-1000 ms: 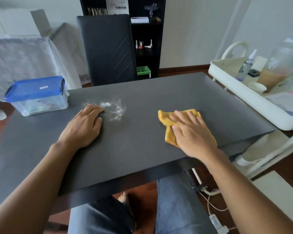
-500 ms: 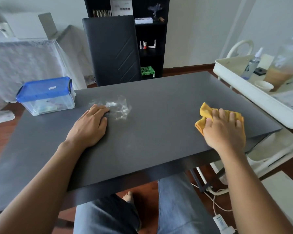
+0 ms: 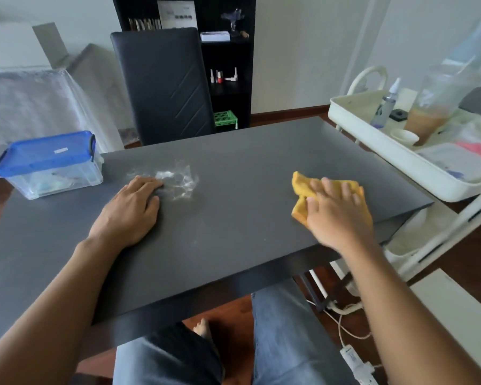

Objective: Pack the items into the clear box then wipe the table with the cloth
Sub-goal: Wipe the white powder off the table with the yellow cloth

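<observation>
A yellow cloth (image 3: 301, 187) lies crumpled on the right part of the dark grey table (image 3: 233, 218). My right hand (image 3: 336, 212) presses flat on the cloth with its fingers spread and slightly blurred. My left hand (image 3: 128, 212) rests palm down on the table's left middle, fingertips at the edge of a crumpled piece of clear plastic (image 3: 179, 180). The clear box (image 3: 50, 168), its blue lid clipped on, stands at the table's far left corner with some items dimly visible inside.
A black chair (image 3: 164, 84) stands behind the table's far edge. A white cart (image 3: 400, 159) with a spray bottle, a cup and papers sits close to the table's right side. Cables lie on the floor under the right edge.
My right hand slid the cloth from the table's middle out to the right edge, then back a little to the left. My left hand stayed in place.
</observation>
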